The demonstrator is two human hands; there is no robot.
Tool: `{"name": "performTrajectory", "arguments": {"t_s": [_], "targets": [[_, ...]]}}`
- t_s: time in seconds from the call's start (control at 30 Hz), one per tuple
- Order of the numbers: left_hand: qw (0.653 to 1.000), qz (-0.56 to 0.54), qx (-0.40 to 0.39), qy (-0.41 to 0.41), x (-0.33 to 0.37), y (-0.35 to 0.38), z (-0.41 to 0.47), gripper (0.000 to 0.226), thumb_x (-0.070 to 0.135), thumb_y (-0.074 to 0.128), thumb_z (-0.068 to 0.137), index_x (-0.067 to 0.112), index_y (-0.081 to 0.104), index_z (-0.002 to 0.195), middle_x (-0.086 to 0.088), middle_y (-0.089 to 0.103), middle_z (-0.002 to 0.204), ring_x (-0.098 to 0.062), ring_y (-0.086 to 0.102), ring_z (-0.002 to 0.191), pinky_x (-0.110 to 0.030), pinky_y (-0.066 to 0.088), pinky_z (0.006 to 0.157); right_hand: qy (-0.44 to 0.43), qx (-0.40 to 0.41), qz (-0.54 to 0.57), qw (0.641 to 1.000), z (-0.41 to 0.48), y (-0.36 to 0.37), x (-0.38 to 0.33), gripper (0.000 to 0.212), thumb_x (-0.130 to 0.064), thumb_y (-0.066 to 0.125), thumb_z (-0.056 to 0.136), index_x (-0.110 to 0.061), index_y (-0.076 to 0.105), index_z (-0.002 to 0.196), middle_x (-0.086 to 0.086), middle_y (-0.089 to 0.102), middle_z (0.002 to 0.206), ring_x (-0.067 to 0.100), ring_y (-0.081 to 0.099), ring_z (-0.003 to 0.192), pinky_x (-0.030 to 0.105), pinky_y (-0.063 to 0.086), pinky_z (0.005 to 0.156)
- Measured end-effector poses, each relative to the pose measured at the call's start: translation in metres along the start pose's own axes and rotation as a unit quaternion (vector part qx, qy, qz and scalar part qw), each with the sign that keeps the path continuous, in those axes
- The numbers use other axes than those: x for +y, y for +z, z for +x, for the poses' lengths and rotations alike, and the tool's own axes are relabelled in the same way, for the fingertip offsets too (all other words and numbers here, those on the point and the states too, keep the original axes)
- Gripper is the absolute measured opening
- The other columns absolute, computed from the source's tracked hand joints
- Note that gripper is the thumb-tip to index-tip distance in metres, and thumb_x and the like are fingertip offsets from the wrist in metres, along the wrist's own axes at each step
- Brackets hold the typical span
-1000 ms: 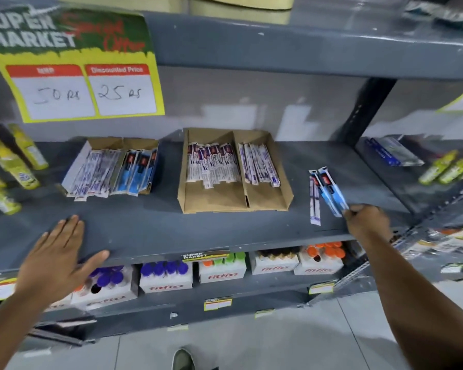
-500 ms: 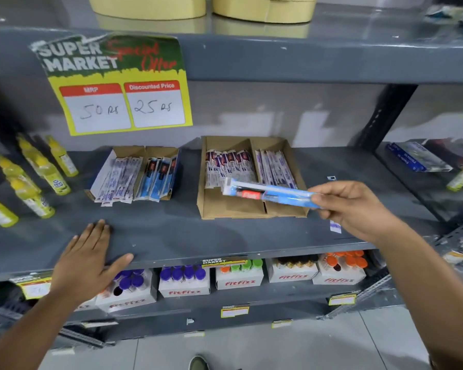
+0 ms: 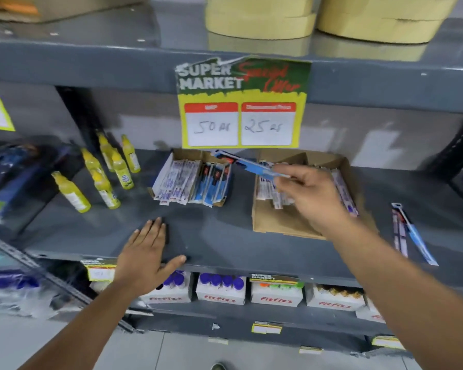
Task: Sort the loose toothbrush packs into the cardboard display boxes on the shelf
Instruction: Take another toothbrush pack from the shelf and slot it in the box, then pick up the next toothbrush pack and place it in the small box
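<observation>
Your right hand (image 3: 309, 193) pinched one end of the long blue toothbrush pack (image 3: 245, 164), which pointed up and left over the small brown cardboard box (image 3: 195, 180) with blue packs, while your left hand (image 3: 147, 252) lay flat and open on the grey metal shelf (image 3: 225, 244).

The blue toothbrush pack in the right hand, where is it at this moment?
In the head view the blue toothbrush pack is held in the air by the right hand, between the two cardboard boxes, its tip over the left box.
</observation>
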State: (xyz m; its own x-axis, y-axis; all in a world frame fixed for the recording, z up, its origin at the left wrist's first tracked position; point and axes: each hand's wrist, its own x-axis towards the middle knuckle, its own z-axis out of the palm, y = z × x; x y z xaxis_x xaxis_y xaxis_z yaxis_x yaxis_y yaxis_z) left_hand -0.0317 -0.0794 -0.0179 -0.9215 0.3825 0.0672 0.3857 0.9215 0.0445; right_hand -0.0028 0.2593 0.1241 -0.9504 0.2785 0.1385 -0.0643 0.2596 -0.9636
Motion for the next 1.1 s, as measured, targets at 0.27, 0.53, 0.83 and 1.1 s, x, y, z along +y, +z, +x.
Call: {"name": "performTrajectory", "arguments": {"t_s": [0.27, 0.53, 0.83, 1.1], "targets": [[0.999, -0.037, 0.018, 0.003, 0.000, -0.002, -0.002, 0.100, 0.081, 0.022, 0.082, 0.007, 0.029, 0.147, -0.010, 0.025, 0.157, -0.024, 0.019, 0.145, -0.043, 0.016, 0.118, -0.036, -0.090, -0.449, 0.888, 0.050, 0.111, 0.022, 0.035, -0.030, 0.056, 0.088, -0.027, 0.062, 0.122, 0.007, 0.067, 0.107, 0.034, 0.054, 0.111, 0.041, 0.039, 0.086], [1.000, -0.029, 0.012, 0.000, -0.004, 0.003, 0.000, 0.098, 0.082, 0.028, 0.082, 0.009, 0.030, 0.147, -0.006, 0.024, 0.157, -0.021, 0.016, 0.145, -0.043, 0.018, 0.117, -0.074, -0.132, -0.624, 0.767, 0.064, 0.148, 0.031, 0.038, -0.057, 0.050, 0.087, -0.030, 0.067, 0.106, 0.000, 0.060, 0.114, 0.031, 0.039, 0.115, 0.046, 0.025, 0.092], [1.000, 0.002, -0.002, 0.012, -0.005, 0.007, 0.003, 0.102, 0.081, 0.017, 0.082, 0.001, 0.039, 0.141, -0.014, 0.037, 0.152, -0.030, 0.031, 0.141, -0.048, 0.026, 0.113, -0.100, 0.015, -0.444, 0.891, 0.027, 0.023, 0.040, 0.042, -0.054, 0.048, 0.081, -0.036, 0.067, 0.113, -0.001, 0.071, 0.110, 0.028, 0.058, 0.111, 0.045, 0.044, 0.095], [1.000, 0.004, -0.003, -0.002, -0.004, 0.009, 0.006, 0.108, 0.083, 0.015, 0.077, -0.002, 0.040, 0.139, -0.019, 0.039, 0.149, -0.036, 0.035, 0.137, -0.054, 0.030, 0.109, 0.352, 0.209, -0.517, 0.752, -0.041, -0.212, 0.126, 0.046, -0.047, 0.044, 0.087, -0.019, 0.061, 0.118, 0.018, 0.057, 0.126, 0.040, 0.051, 0.117, 0.054, 0.034, 0.099]]}}
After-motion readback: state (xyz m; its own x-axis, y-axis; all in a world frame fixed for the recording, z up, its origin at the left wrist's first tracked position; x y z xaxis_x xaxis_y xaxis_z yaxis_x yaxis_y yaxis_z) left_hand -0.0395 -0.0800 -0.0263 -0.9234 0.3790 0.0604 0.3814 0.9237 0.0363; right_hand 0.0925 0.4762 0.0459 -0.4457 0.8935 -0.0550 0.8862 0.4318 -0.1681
